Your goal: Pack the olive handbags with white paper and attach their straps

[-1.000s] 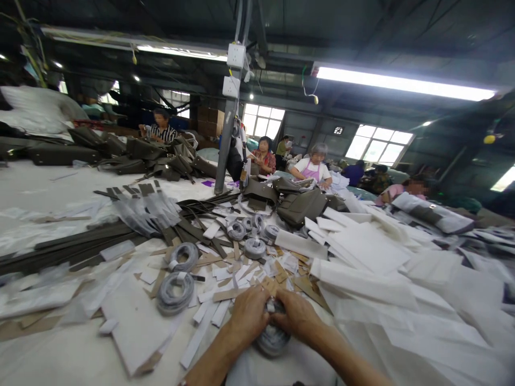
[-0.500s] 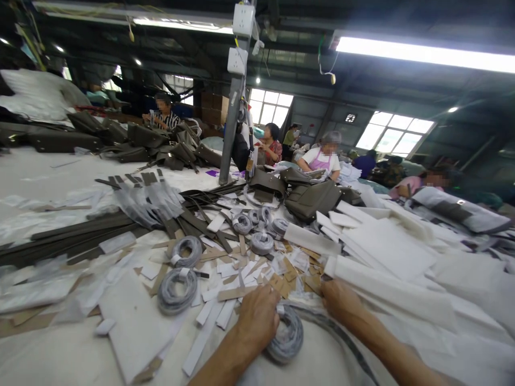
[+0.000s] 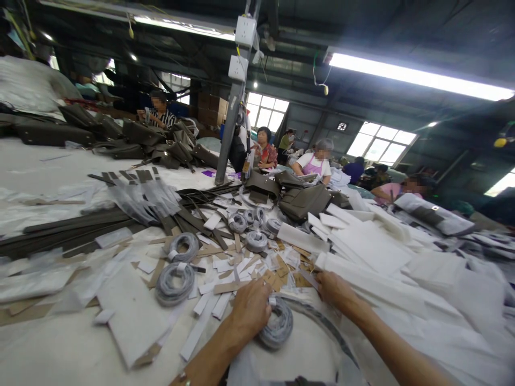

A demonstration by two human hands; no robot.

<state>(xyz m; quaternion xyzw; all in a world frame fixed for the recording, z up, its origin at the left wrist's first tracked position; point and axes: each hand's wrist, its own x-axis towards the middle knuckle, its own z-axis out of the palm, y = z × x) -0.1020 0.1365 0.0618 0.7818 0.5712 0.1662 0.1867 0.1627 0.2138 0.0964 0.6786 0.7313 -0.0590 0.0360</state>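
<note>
Wrapped coil (image 3: pixel 286 327) on tabletop (image 3: pixel 306 348), between the hands. Left hand (image 3: pixel 250 306) at its left rim — fingers bent, grip hidden. Right hand (image 3: pixel 337 292) near wrapped strip (image 3: pixel 333 331); fingertips blurred — cannot tell if clamped.

Near ctr on the table (image 3: pixel 60 354), a coil (image 3: pixel 285 331) touches the left hand (image 3: pixel 250 305); right hand (image 3: pixel 338 292) is to its right, w/ a strap (image 3: pixel 326 323) curving from btwn them toward the near side. Left of the left hand: paper strips (image 3: pixel 200 328), then two coils (image 3: pixel 164 292), one behind the other; a flat panel (image 3: pixel 129 316) lies nearer. Mid-tbl, a coil cluster (image 3: pixel 256 246) sits behind card scraps (image 3: pixel 281 276). Farther left: strap pile (image 3: pixel 80 230), w/ bags (image 3: pixel 137 139) behind. Right side: stacked sheets (image 3: pixel 366 241). Post (image 3: pixel 229 139) stands far, btwn those bags and a second bag heap (image 3: pixel 303 201); co-workers (image 3: pixel 311 163) are behind, windows (image 3: pixel 380 143) farthest.
</note>
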